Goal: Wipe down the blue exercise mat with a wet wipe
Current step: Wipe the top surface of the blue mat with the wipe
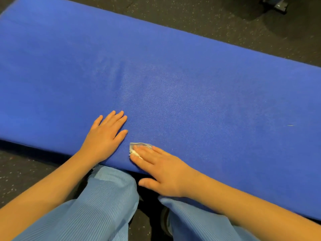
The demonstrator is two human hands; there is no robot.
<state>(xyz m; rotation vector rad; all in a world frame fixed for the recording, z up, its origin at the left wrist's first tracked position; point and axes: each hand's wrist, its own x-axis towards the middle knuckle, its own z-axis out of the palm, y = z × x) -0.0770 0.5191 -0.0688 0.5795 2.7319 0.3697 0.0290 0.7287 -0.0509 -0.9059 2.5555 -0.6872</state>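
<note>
The blue exercise mat (173,75) lies across the dark floor, running from upper left to lower right. My left hand (104,138) rests flat on the mat near its front edge, fingers straight and spread. My right hand (161,169) lies just to its right, with straight fingers pressing a small white wet wipe (137,147) onto the mat by the front edge. Most of the wipe is hidden under my fingers; only its crumpled far end shows. The mat surface ahead of the hands looks faintly lighter and speckled.
Dark speckled rubber floor (225,23) surrounds the mat. My knees in light blue ribbed trousers (104,206) are at the mat's front edge. A piece of dark metal equipment (278,4) stands on the floor at the top right. A tiny pale fleck (291,125) lies on the mat's right part.
</note>
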